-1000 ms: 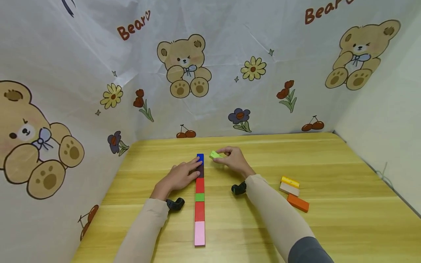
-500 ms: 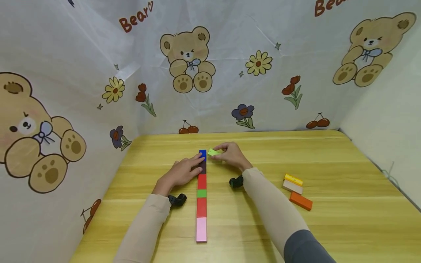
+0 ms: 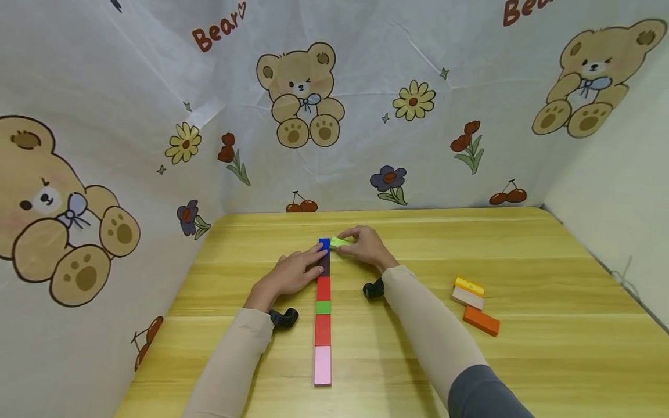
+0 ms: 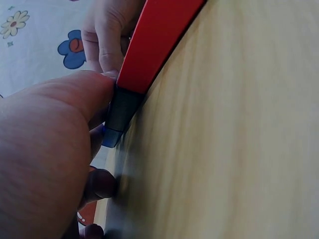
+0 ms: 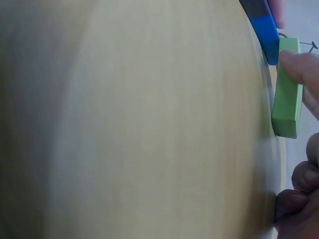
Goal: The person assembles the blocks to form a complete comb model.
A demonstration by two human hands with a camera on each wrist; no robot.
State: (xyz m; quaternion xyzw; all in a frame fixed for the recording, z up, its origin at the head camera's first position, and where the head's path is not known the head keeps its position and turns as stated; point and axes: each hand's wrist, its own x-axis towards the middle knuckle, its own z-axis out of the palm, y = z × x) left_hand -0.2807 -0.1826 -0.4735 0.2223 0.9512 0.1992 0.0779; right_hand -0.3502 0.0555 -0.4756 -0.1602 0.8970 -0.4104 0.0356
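My right hand [image 3: 367,248] pinches a light-green block [image 3: 338,242] between thumb and fingers. In the right wrist view, one end of that green block [image 5: 287,102] is right beside the end of the blue block [image 5: 266,37]. The blue block [image 3: 324,241] tops a straight row on the table. Below it come a dark block [image 3: 325,267], a red block [image 3: 323,288], a small green block [image 3: 323,307], another red block [image 3: 322,330] and a pink block [image 3: 322,366]. My left hand [image 3: 289,274] rests its extended fingers on the blue and dark blocks, its thumb by the dark one.
On the right of the wooden table [image 3: 407,348] lie a yellow block [image 3: 469,285], a beige block [image 3: 467,298] and an orange block [image 3: 481,321]. A white cloth [image 3: 230,87] printed with bears hangs behind the table and along its left.
My right hand has brought the light-green block leftward, closing the gap to the blue block. My left hand keeps its place on the row. The head view has shifted slightly.
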